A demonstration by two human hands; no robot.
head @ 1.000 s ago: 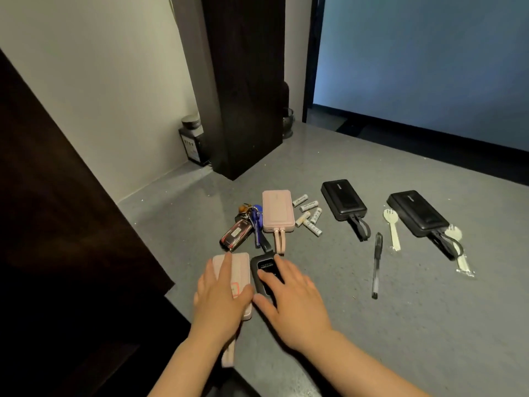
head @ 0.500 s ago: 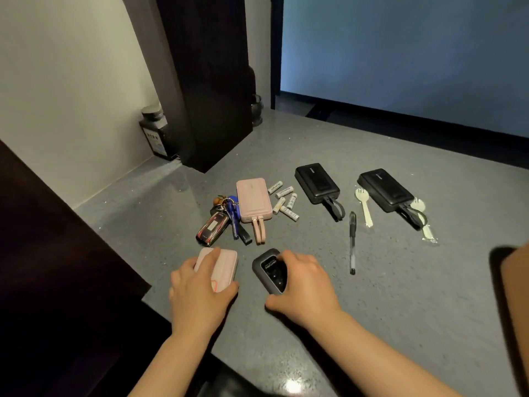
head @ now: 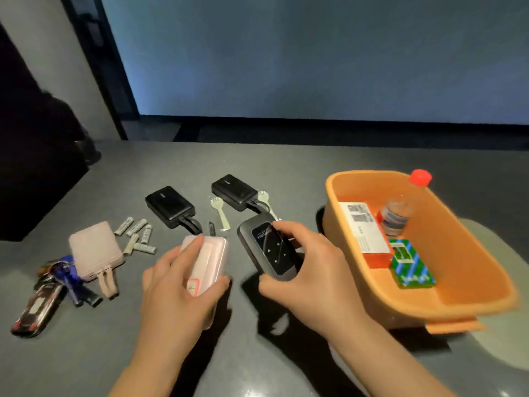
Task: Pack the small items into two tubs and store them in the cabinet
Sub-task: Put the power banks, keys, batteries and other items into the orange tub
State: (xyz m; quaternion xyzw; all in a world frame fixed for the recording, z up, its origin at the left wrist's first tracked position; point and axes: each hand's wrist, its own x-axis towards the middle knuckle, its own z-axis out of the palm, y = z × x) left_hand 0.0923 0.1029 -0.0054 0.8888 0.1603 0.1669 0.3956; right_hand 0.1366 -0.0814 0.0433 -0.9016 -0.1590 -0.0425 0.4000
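My left hand (head: 177,285) grips a pink power bank (head: 210,260), lifted a little above the grey table (head: 86,353). My right hand (head: 309,276) grips a grey device with a dark screen (head: 269,247), also raised. To the right stands an orange tub (head: 463,285) holding an orange box (head: 365,227), a green and blue card pack (head: 409,263) and a small red-capped bottle (head: 398,213). On the table lie a second pink power bank (head: 93,247), several batteries (head: 137,233), two black power banks (head: 170,206) (head: 234,190), plastic forks (head: 220,212) and a bunch of keys (head: 54,285).
A dark cabinet side (head: 31,156) rises at the left. The table's far edge runs under a blue-grey wall (head: 315,58). A pen tip (head: 211,227) shows behind the lifted pink power bank.
Both hands have lifted their items off the table and carried them right. The view has swung right, bringing the orange tub into sight.
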